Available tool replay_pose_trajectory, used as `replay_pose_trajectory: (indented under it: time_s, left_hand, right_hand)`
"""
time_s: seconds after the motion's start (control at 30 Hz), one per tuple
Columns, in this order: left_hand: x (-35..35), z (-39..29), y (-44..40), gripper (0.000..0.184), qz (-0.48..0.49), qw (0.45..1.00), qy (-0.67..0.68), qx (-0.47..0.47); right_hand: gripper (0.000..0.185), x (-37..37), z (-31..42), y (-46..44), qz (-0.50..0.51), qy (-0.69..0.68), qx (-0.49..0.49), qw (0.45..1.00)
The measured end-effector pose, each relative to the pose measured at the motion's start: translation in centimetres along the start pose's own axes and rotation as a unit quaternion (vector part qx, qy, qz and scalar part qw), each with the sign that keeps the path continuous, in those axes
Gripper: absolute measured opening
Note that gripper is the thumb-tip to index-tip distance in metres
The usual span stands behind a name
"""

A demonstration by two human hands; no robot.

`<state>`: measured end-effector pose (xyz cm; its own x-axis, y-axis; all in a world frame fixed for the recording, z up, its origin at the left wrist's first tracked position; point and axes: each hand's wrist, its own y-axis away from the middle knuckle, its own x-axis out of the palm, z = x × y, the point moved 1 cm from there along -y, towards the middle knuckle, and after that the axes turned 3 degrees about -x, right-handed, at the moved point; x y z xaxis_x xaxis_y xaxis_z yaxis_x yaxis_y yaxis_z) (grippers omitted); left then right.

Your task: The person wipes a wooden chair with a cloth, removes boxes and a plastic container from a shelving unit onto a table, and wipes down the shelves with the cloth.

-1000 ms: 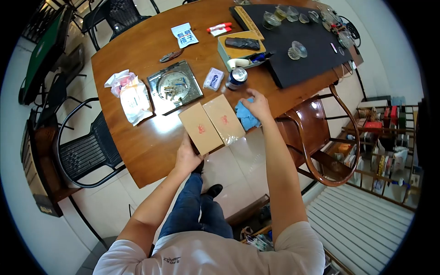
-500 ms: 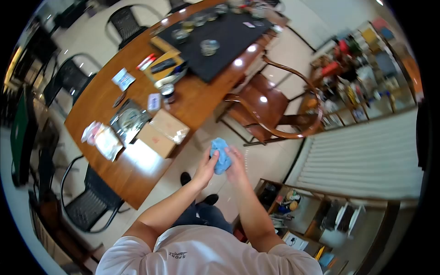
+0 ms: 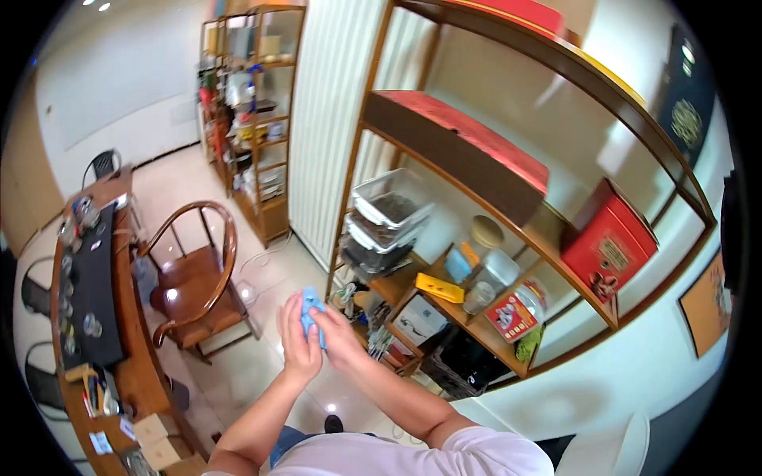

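Between the two hands, out in front of the body and above the floor, a crumpled blue cloth (image 3: 310,315) is held clear of any surface. The left hand (image 3: 297,343) lies along one side of it, fingers nearly straight and close together, cupped against the fabric; the right hand (image 3: 340,339) closes on the other side, its thumb laid over the cloth, so the bundle is pinched between them with blue showing above and below the thumb. How tightly each finger presses cannot be told. Below the hands, a dark shoe (image 3: 333,424) stands on the pale tiled floor (image 3: 190,389). To the left is a polished wooden armchair (image 3: 200,295), and beyond it the long wooden table (image 3: 145,349), bearing a black mat (image 3: 103,305) with glass cups and, at the near end, two cardboard boxes (image 3: 156,430) side by side. On the right, near the hands, rises a wooden shelf unit (image 3: 496,214) with clear lidded containers (image 3: 390,208), a yellow packet (image 3: 439,288), a long red-topped box (image 3: 460,151) and a tilted red box (image 3: 611,247). A white pleated panel (image 3: 327,119) separates it from another loaded shelf (image 3: 275,224) farther back.
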<state>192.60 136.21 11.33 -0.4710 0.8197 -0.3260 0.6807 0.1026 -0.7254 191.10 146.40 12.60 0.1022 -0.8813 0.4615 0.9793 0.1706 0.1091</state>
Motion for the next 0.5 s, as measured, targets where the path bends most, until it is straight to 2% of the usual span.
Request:
replay_pose_trajectory:
  time_s: [0.07, 0.1, 0.2, 0.23, 0.33, 0.4, 0.47, 0.5]
  left_hand:
    - [3.8, -1.2, -0.8, 0.037, 0.014, 0.987, 0.159, -0.007]
    - [4.9, -3.2, -2.2, 0.027, -0.005, 0.979, 0.204, 0.005]
    - [7.8, -7.0, -4.9, 0.02, 0.018, 0.967, 0.253, 0.035]
    - [8.5, -8.6, -6.0, 0.016, 0.032, 0.958, 0.286, 0.012]
    - [11.2, -10.2, -8.5, 0.018, 0.107, 0.936, 0.334, 0.0]
    - [12.3, -11.1, -9.9, 0.022, 0.153, 0.923, 0.352, 0.01]
    - [12.4, -12.3, -11.2, 0.024, 0.226, 0.865, 0.446, -0.029]
    - [12.7, -12.0, -12.1, 0.029, 0.26, 0.843, 0.47, -0.04]
  right_hand:
    - [0.035, -3.4, 2.7, 1.5, -0.026, -0.003, -0.007, 1.0]
    - [0.035, -4.6, 3.8, 2.3, -0.036, -0.038, -0.035, 0.998]
    - [0.04, -8.1, 7.1, 3.9, -0.031, -0.122, -0.073, 0.989]
    - [0.04, -8.2, 8.4, 4.7, -0.039, -0.123, -0.105, 0.986]
    - [0.04, -8.4, 11.7, 6.5, -0.086, -0.105, -0.163, 0.977]
    - [0.041, -10.0, 12.3, 6.6, -0.14, 0.005, -0.24, 0.961]
    - [0.044, -10.3, 14.6, 7.1, -0.175, 0.043, -0.251, 0.951]
    - [0.044, -10.5, 15.8, 7.4, -0.185, 0.066, -0.286, 0.938]
